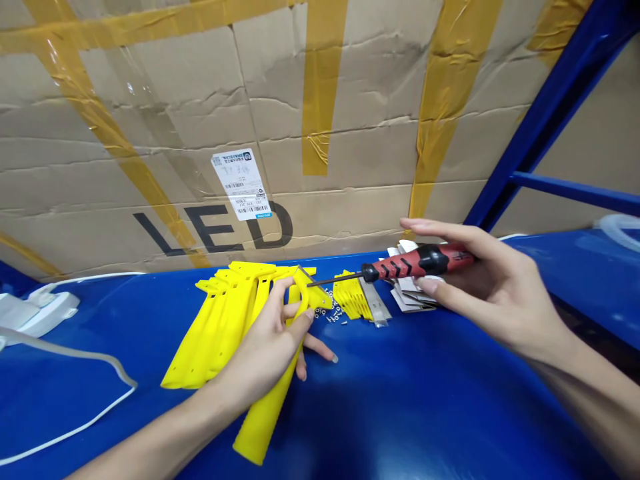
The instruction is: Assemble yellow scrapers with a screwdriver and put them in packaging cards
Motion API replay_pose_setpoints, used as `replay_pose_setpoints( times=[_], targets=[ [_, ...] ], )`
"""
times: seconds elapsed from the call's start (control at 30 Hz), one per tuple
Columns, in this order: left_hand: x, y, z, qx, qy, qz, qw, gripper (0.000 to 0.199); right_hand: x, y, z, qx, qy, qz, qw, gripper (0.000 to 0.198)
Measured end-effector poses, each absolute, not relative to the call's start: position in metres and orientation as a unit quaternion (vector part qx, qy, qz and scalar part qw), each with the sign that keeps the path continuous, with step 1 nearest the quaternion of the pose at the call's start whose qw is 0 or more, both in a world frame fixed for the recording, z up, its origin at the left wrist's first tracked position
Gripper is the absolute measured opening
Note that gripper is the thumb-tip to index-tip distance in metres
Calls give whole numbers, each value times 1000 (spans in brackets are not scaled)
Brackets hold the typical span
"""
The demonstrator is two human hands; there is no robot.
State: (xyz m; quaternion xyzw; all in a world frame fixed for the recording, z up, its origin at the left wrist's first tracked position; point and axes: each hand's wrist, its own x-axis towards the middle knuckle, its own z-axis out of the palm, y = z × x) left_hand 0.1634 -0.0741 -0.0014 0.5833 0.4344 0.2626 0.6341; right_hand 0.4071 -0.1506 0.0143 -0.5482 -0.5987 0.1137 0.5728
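My left hand is wrapped round a yellow plastic handle with an angled head, its tube end slanting down toward me. Between the thumb and fingers of my right hand lies a red and black screwdriver, its butt toward the palm. The thin shaft points left, and its tip meets the head of the yellow handle; whether it sits in a screw is too small to tell. Several more yellow handles lie stacked left of my left hand. Loose small screws are scattered just right of the head.
Small yellow plates, flat metal blades and pale thin pieces lie on the blue table. A taped cardboard box stands behind. White cable and a power strip are left; a blue frame rises right.
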Motion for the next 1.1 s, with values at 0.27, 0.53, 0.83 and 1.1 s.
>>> replay_pose_setpoints(
  times=[0.27,0.53,0.83,1.1],
  targets=[
    [165,-76,1,584,428,242,645,68,409,-150,12,-532,-597,140,584,50],
    [164,-76,-5,601,398,238,651,69,409,-153,14,-531,-599,88,592,34],
    [166,-79,-4,595,393,230,662,76,411,-156,17,-546,-597,69,584,31],
    [170,-79,2,587,403,222,666,62,412,-157,20,-534,-614,66,578,33]
  ],
)
